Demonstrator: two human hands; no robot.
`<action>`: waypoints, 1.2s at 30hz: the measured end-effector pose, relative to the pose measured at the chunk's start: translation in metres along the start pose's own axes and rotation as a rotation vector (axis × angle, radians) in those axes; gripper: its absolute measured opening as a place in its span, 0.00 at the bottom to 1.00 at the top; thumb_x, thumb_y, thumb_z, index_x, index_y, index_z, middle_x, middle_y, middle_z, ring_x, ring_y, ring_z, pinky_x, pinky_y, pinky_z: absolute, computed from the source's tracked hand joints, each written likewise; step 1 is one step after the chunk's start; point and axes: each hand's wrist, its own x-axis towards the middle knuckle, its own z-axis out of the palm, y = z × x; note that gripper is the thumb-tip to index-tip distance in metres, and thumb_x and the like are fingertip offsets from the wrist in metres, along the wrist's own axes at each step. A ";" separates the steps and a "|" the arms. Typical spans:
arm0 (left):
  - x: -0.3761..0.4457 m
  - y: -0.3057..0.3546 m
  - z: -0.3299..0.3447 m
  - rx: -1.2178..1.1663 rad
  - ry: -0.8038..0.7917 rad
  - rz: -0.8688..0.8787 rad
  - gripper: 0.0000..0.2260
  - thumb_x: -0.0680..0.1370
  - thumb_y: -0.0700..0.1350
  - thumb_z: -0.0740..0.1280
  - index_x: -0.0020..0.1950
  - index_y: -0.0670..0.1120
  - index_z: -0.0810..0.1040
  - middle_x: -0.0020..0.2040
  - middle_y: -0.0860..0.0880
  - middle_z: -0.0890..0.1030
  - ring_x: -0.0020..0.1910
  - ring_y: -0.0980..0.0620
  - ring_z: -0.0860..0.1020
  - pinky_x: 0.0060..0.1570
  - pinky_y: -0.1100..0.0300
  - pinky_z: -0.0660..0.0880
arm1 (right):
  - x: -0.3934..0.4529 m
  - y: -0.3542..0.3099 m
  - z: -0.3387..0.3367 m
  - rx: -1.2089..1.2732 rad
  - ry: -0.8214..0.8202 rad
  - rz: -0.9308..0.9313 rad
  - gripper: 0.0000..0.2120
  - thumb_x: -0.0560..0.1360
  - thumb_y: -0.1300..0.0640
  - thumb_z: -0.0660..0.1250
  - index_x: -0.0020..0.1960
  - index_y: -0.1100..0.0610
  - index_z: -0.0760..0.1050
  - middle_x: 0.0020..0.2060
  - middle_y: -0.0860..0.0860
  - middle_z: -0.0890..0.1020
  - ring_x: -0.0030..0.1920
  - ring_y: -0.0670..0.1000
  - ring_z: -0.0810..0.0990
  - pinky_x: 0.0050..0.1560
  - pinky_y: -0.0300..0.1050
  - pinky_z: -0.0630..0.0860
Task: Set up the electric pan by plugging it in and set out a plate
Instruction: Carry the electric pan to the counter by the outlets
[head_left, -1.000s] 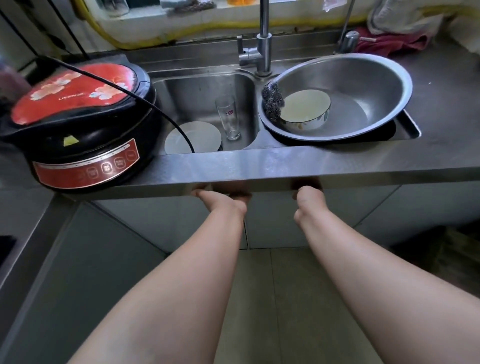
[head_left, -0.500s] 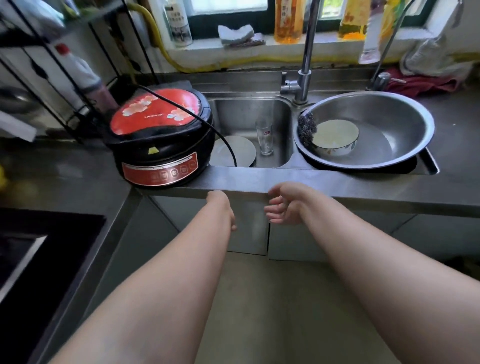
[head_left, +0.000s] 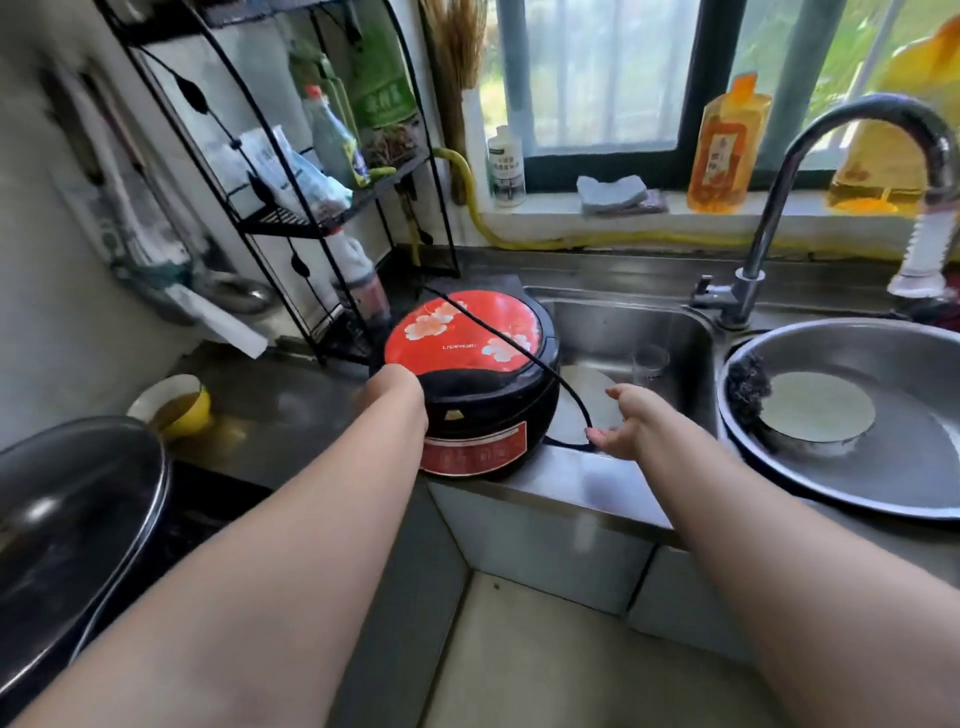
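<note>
The electric pan (head_left: 467, 374), black with a red flowered lid, stands on the steel counter at the sink's left edge. Its black cord (head_left: 524, 353) runs across the lid and loops down at the pan's right side. My left hand (head_left: 392, 389) presses against the pan's left side, its fingers hidden from me. To the right of the pan my right hand (head_left: 626, 423) is spread open, fingertips at the cord's loop, holding nothing. A white plate (head_left: 592, 395) lies in the left sink basin behind that hand.
A glass (head_left: 649, 361) stands in the sink by the plate. A big steel basin (head_left: 883, 467) on the right holds a bowl and a scrubber. A yellow bowl (head_left: 179, 405), a dark wok (head_left: 72, 519) and a wire rack (head_left: 311, 208) crowd the left.
Both hands rose from below the counter edge to the pan: the left to its left side, the right to the cord. My view lifted and turned left.
</note>
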 end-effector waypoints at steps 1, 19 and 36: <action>0.007 0.003 0.001 -0.009 0.041 -0.012 0.19 0.79 0.47 0.57 0.68 0.43 0.72 0.66 0.44 0.75 0.63 0.42 0.76 0.62 0.49 0.74 | 0.006 -0.002 0.004 -0.013 0.023 0.009 0.23 0.81 0.58 0.60 0.75 0.59 0.62 0.76 0.56 0.59 0.75 0.60 0.60 0.72 0.55 0.65; 0.102 0.058 0.089 1.057 0.266 0.441 0.22 0.74 0.62 0.63 0.62 0.50 0.76 0.66 0.44 0.70 0.65 0.42 0.65 0.64 0.50 0.61 | 0.153 -0.037 0.059 0.267 0.299 0.124 0.13 0.79 0.63 0.52 0.36 0.57 0.66 0.28 0.50 0.67 0.13 0.46 0.65 0.13 0.29 0.59; 0.180 0.019 0.011 0.153 -0.266 -0.250 0.24 0.81 0.57 0.55 0.68 0.42 0.73 0.64 0.41 0.77 0.62 0.41 0.76 0.66 0.47 0.71 | 0.166 -0.052 0.096 -0.362 0.026 -0.104 0.12 0.79 0.57 0.57 0.56 0.58 0.77 0.48 0.56 0.82 0.48 0.58 0.80 0.56 0.50 0.76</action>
